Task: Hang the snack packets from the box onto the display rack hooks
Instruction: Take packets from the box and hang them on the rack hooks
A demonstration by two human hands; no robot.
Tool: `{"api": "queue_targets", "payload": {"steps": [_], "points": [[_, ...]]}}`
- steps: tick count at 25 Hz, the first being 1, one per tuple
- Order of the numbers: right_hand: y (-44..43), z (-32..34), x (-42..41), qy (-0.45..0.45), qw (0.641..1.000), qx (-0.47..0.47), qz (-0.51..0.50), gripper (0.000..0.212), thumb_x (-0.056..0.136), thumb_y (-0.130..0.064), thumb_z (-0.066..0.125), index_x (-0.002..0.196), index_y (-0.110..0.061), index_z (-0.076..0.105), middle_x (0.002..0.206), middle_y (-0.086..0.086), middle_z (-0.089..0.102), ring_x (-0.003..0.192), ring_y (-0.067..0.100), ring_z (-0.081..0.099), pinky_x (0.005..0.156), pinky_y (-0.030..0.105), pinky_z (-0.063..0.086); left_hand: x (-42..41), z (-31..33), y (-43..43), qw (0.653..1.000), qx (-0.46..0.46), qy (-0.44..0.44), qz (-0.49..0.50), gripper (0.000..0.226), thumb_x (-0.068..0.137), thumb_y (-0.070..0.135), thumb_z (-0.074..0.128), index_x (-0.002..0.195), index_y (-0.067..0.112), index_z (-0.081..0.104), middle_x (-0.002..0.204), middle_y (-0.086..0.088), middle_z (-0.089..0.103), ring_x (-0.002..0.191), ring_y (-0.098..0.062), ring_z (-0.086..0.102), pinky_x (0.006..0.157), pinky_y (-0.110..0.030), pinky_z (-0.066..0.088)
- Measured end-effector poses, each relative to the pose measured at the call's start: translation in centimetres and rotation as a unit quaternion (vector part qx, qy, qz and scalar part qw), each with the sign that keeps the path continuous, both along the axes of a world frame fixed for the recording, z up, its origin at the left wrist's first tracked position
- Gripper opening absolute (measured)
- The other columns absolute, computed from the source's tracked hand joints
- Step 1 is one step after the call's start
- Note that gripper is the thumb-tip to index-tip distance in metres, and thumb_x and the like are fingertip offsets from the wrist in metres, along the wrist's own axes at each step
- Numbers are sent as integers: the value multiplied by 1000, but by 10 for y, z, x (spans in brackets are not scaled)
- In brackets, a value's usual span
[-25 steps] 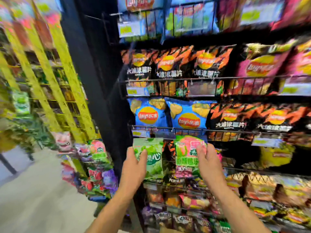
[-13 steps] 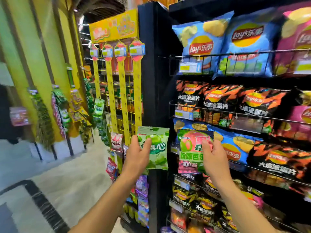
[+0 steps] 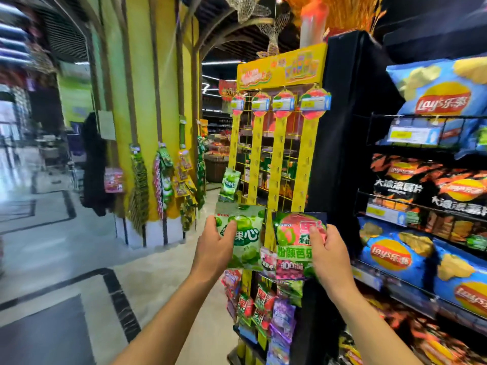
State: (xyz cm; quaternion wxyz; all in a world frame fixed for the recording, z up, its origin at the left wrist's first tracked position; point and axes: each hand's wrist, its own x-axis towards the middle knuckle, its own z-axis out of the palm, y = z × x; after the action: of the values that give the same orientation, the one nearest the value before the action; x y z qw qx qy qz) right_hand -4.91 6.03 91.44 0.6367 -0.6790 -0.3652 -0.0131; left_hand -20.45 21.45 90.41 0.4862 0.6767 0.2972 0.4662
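L hand [image 3: 214,250] grips green foil packet [image 3: 246,242], R hand [image 3: 330,256] pink-green foil packet [image 3: 291,246]; best hook one at a time, yellow strip rack [image 3: 276,164] at 12 o'clock.

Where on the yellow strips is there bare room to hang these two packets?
Bare: the three rightmost yellow strips, from the price tags down to mid-height. The leftmost strip carries one green packet. Crowded: low down, red and purple packets overlap.
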Motion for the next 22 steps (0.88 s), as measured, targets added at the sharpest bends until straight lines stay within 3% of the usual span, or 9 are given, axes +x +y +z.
{"api": "queue_targets", "payload": {"steps": [4, 13, 15, 17, 20, 22], "points": [[69, -2, -38, 5, 1000, -30, 4, 27, 106, -31, 47, 81, -21, 41, 69, -4, 38, 60, 12, 36, 56, 30, 30, -34, 2, 67, 1000, -7, -6, -3, 17, 106, 35, 57, 107, 18, 53, 104, -8, 72, 92, -23, 76, 70, -55, 65], [174, -11, -81, 19, 998, -51, -39, 31, 106, -30, 46, 79, -15, 40, 68, -2, 35, 55, 11, 29, 51, 27, 27, -65, -9, 187, 999, -15, -8, -48, 8, 106, 33, 56, 111, 26, 55, 107, -2, 73, 93, -17, 77, 74, -49, 66], [187, -14, -78, 24, 997, -55, -50, 30, 106, -30, 46, 79, -16, 41, 68, -3, 37, 56, 11, 31, 52, 27, 28, -57, -14, 201, 998, -12, -5, -53, 10, 107, 27, 56, 113, 20, 55, 104, 0, 71, 86, 0, 74, 67, -30, 65], [197, -18, -68, 29, 996, -55, -66, 29, 106, -31, 46, 81, -16, 44, 69, -2, 40, 57, 11, 34, 53, 27, 30, -42, -17, 213, 998, -2, -2, -58, 10, 107, 22, 55, 113, 14, 55, 98, 4, 66, 78, 13, 67, 57, -12, 54], [209, -29, -45, 40, 992, -67, -95, 28, 106, -34, 44, 88, -13, 49, 71, 0, 43, 59, 12, 38, 54, 30, 33, -11, -23, 228, 996, -10, 7, -85, 12, 107, 26, 56, 109, 15, 55, 99, -1, 69, 85, -3, 71, 61, -24, 58], [215, -38, -26, 44, 990, -68, -112, 27, 106, -35, 44, 91, -14, 50, 75, 4, 47, 65, 14, 43, 58, 34, 36, 11, -27, 237, 994, -21, 7, -105, 8, 107, 27, 56, 104, 19, 54, 99, -1, 70, 84, -5, 70, 63, -28, 60]]}}
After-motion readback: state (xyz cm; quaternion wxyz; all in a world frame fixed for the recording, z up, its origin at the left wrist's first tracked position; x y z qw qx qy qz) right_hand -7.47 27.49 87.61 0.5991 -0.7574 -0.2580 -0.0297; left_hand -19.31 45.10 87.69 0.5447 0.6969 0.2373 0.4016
